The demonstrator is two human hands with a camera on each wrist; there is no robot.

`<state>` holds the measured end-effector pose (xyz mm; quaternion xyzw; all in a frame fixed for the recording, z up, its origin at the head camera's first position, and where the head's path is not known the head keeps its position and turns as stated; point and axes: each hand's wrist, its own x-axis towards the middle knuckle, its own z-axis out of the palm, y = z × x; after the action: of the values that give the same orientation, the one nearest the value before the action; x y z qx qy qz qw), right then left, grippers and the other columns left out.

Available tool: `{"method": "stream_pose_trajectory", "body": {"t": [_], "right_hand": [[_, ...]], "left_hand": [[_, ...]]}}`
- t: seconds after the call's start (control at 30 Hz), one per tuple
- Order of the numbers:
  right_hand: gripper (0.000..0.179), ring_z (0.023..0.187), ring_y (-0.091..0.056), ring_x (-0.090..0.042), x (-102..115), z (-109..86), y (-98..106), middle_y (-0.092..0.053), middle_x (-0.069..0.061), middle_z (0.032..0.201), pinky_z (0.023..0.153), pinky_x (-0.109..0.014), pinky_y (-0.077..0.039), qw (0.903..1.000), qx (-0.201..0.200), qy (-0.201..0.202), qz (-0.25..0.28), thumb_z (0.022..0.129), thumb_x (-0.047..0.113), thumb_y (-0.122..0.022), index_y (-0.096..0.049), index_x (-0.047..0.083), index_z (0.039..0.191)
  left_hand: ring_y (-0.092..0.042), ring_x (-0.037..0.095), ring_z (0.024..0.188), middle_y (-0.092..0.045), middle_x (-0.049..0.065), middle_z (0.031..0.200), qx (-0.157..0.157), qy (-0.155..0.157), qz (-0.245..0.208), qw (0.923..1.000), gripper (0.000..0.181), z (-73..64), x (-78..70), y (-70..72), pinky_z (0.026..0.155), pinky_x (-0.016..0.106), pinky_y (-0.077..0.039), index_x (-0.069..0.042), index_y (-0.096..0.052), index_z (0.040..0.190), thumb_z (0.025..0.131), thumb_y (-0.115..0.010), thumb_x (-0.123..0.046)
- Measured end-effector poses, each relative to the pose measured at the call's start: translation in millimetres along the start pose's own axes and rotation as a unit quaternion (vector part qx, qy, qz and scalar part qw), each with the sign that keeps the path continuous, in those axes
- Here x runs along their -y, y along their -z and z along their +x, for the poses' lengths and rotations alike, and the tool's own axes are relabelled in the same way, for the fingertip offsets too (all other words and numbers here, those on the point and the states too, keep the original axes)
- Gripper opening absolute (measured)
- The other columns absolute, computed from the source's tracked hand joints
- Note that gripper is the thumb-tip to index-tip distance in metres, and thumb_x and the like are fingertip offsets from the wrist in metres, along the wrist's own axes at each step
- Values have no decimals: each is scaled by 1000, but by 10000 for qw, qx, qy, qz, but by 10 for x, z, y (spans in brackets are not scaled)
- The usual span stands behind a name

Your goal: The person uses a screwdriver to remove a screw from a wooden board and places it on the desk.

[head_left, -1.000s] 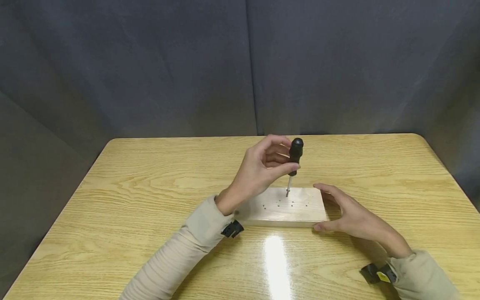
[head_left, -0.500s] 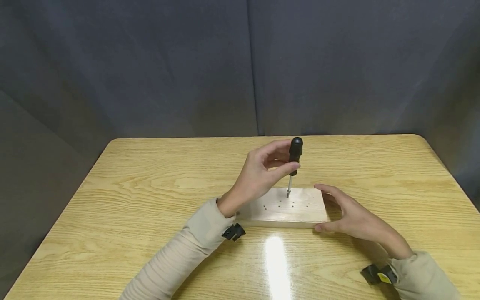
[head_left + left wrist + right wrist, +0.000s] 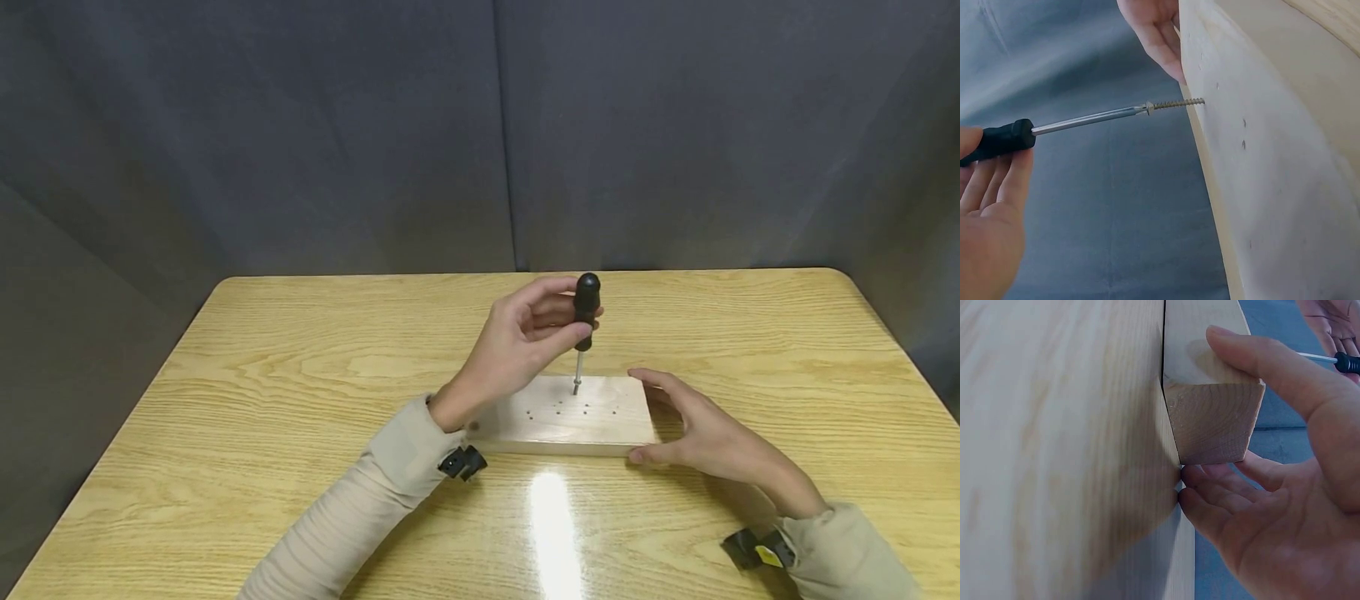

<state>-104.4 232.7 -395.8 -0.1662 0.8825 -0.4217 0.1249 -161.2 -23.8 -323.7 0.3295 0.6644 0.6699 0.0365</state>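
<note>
My left hand (image 3: 504, 343) grips the black handle of a screwdriver (image 3: 587, 296) between thumb and fingers. The screwdriver stands nearly upright, its tip at the head of a screw (image 3: 1175, 104). Most of the screw's threaded length shows above the wooden block (image 3: 592, 430), with its point at the top face. Several small holes dot that face. At the block's right end, my right hand (image 3: 716, 437) holds it, thumb on the near side and fingers at the far side. In the right wrist view, the thumb lies against one side of the block's end (image 3: 1213, 422).
The block lies flat on a wood-grain table (image 3: 315, 367). Behind the table hangs a dark grey curtain (image 3: 360, 150). A bright light reflection (image 3: 555, 533) falls on the tabletop in front of the block.
The screwdriver's handle has tilted slightly to the left. My left fingers have shifted round it, and fingertips now show past its right side. The right hand and block stay nearly still.
</note>
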Motion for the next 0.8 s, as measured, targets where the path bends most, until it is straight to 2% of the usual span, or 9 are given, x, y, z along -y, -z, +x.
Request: {"method": "stream_pose_trajectory", "body": {"t": [0.2,0.43,0.6,0.8], "right_hand": [[101,139,-36,-48,13,-8,4,-41,-26,150,108,-71,-30,10000,3,-13,38,75,33,-87,-30,3,152],[100,139,-36,-47,14,-13,8,-42,-25,149,109,-69,-30,9999,17,30,104,75,31,-87,-30,2,152],[100,140,-36,-47,10,-10,7,-42,-25,150,109,-70,-30,9999,31,19,136,76,31,-87,-29,2,152],[101,140,-34,-48,16,-12,14,-40,-26,151,108,-72,-29,9999,56,2,126,76,31,-87,-29,2,152]], "left_hand": [[-71,35,101,-68,28,114,-141,-25,144,9998,42,-8,-7,0,91,34,-60,4,-55,128,88,-68,7],[-71,32,99,-68,28,115,-257,-68,144,9995,42,-13,1,-14,90,39,-60,4,-56,127,87,-70,7],[-70,33,104,-67,27,117,-181,-293,259,9991,39,-19,18,-18,93,39,-59,5,-55,129,91,-65,5],[-68,35,107,-65,26,118,-44,-232,331,9992,40,-25,8,-18,94,34,-59,6,-54,134,94,-61,5]]}}
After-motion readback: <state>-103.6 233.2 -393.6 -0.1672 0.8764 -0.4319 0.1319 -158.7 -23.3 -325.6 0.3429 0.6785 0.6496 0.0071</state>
